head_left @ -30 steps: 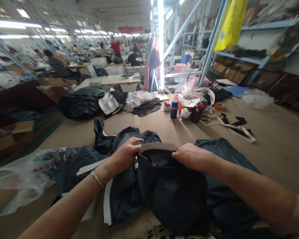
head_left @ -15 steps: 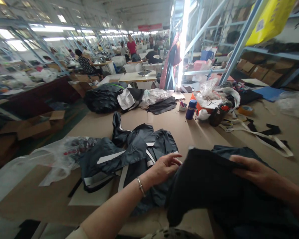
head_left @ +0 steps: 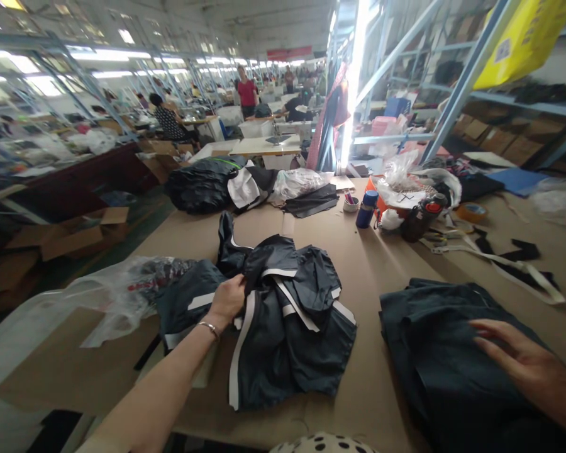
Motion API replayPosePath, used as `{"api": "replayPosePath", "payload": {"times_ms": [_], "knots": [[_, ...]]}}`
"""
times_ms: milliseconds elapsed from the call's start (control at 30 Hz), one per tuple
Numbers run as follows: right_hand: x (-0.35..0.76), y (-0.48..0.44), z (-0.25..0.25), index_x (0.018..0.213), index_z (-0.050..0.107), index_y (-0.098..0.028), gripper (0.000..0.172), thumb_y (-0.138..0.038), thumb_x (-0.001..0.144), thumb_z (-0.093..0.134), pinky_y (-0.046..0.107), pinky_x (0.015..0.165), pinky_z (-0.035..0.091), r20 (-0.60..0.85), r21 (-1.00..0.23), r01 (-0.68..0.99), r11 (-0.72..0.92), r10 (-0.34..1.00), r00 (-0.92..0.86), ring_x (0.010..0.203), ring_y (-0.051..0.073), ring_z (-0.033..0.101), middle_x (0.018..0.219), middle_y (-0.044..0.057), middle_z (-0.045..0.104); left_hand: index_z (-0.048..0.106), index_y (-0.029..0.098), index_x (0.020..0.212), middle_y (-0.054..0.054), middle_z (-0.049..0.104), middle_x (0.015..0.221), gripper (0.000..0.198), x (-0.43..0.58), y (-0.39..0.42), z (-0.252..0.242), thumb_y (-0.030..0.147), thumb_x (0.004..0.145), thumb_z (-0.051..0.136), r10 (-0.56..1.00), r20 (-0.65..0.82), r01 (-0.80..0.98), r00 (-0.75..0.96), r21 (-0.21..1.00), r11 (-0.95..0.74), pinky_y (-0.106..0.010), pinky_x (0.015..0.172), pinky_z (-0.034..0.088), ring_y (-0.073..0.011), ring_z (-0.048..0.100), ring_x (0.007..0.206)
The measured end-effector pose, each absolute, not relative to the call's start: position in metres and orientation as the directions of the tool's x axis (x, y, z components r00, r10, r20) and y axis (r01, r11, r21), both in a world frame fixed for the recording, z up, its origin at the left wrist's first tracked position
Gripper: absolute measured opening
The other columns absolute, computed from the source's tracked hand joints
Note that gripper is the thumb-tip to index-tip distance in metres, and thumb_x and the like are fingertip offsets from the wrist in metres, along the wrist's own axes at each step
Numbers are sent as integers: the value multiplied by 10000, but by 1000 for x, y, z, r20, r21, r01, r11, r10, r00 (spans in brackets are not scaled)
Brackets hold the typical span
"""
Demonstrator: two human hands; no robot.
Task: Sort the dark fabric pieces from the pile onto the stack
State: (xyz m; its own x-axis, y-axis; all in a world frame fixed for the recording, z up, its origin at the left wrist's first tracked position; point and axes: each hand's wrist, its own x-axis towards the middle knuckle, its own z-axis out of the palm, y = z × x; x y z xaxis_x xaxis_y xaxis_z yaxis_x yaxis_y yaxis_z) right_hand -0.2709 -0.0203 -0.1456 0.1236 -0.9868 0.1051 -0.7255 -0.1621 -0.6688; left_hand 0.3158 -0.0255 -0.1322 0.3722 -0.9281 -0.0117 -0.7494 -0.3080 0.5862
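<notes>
At a cardboard-covered worktable (head_left: 372,270) in a garment workshop, a worker's left hand (head_left: 227,301), a thin bracelet at the wrist, closes its fingers (head_left: 236,290) on the near edge of a crumpled heap of dark, glossy garment pieces trimmed with white strips (head_left: 283,314), lying at the table's middle. The right hand (head_left: 519,358) rests flat, fingers (head_left: 488,327) spread and straight, gripping nothing, on a folded stack of dark blue fabric (head_left: 434,352) set apart to the right. A crinkled clear plastic bag (head_left: 122,292) lies just left of the heap; a blue bottle (head_left: 364,209) stands farther back.
</notes>
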Motion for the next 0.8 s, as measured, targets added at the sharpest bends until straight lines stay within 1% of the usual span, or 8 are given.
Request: {"api": "replayPosePath", "payload": {"times_ms": [100, 200, 267, 400, 533, 667, 733, 800], "knots": [[-169, -20, -140, 1004, 640, -258, 265, -409, 800, 564, 408, 832, 517, 17, -770, -600, -218, -947, 322, 986, 257, 616, 1086, 116, 640, 643, 122, 1026, -112, 691, 933, 387, 300, -37, -98, 399, 828, 460, -916, 49, -590, 399, 778, -215, -320, 849, 477, -241, 621, 923], [-82, -9, -139, 1121, 582, -222, 303, -292, 838, 501, 377, 901, 503, 13, -820, -472, -323, -835, 550, 1068, 214, 573, 1184, 97, 584, 618, 108, 1099, -78, 695, 829, 515, 271, -35, -61, 451, 716, 634, -917, -38, -144, 397, 984, -103, -331, 765, 527, -231, 652, 811], [-36, 1, -141, 1290, 462, -224, 528, -238, 774, 575, 398, 1010, 446, 78, -816, -409, -409, -778, 623, 1212, 225, 479, 1326, 102, 485, 627, 123, 1084, -52, 690, 770, 560, 250, -29, -38, 390, 608, 754, -917, -95, 143, 388, 989, -42, -343, 730, 548, -224, 659, 744], [28, 13, -146, 1423, 253, -208, 958, -306, 616, 761, 493, 1120, 313, 278, -724, -367, -584, -734, 620, 1360, 303, 277, 1460, 145, 306, 642, 140, 1042, -42, 698, 799, 467, 214, -18, 4, 299, 620, 763, -896, -74, 286, 437, 956, 61, -363, 778, 563, -232, 675, 800], [47, 10, -154, 1441, 162, -237, 862, -301, 739, 659, 513, 1140, 250, 474, -725, -330, -604, -786, 398, 1392, 290, 195, 1482, 127, 240, 640, 139, 1048, -44, 704, 850, 354, 199, -13, 28, 230, 709, 691, -861, -77, 333, 502, 936, 110, -366, 846, 556, -228, 674, 878], [30, 16, -168, 1254, 431, -203, 433, -324, 849, 520, 422, 1028, 378, 284, -953, -102, -286, -958, 40, 1208, 237, 440, 1276, 110, 477, 635, 152, 1068, -39, 706, 871, 284, 192, -12, 31, 223, 793, 626, -803, -111, 400, 586, 901, 166, -324, 903, 534, -196, 669, 918], [22, 23, -174, 942, 572, -168, 331, -479, 843, 517, 332, 780, 477, -39, -986, 156, 58, -992, 124, 843, 181, 576, 899, 64, 604, 634, 163, 1071, -41, 708, 886, 265, 185, -10, 27, 220, 814, 604, -793, -130, 428, 595, 886, 176, -315, 915, 527, -185, 671, 911], [21, 27, -177, 813, 588, -144, 521, -648, 813, 457, 273, 581, 450, -319, -786, 406, 467, -868, 382, 631, 143, 557, 697, 34, 586, 630, 173, 1074, -40, 710, 900, 266, 175, -7, 19, 217, 813, 609, -782, -157, 444, 604, 881, 166, -313, 916, 526, -178, 674, 893]]}}
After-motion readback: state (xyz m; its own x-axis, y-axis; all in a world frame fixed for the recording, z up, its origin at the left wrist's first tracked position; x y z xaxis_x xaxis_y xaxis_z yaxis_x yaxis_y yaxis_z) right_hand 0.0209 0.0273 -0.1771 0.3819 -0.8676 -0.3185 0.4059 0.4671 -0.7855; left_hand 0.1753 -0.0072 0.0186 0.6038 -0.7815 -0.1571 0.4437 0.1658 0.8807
